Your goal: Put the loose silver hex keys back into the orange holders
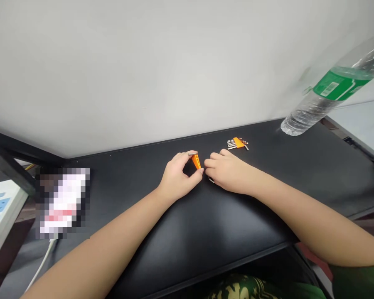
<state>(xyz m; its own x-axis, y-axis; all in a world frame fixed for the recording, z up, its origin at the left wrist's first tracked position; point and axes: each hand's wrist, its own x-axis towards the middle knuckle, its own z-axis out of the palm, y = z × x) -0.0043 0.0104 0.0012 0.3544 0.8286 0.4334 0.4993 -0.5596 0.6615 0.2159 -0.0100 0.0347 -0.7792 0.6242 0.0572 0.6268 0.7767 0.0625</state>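
Left hand: pinches the orange holder, centre of frame, over the tabletop.
Right hand: curled, fingertips at the holder; whether it grips, cannot tell.
Care: probably best to keep the holder steady.

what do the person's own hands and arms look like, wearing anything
Left hand and right hand are bare: no gloves, rings, watch or bands show. The left forearm and right forearm are uncovered too, with no sleeve along their visible length. Dark green fabric, probably a short sleeve's edge, shows by the right elbow at the bottom right corner.
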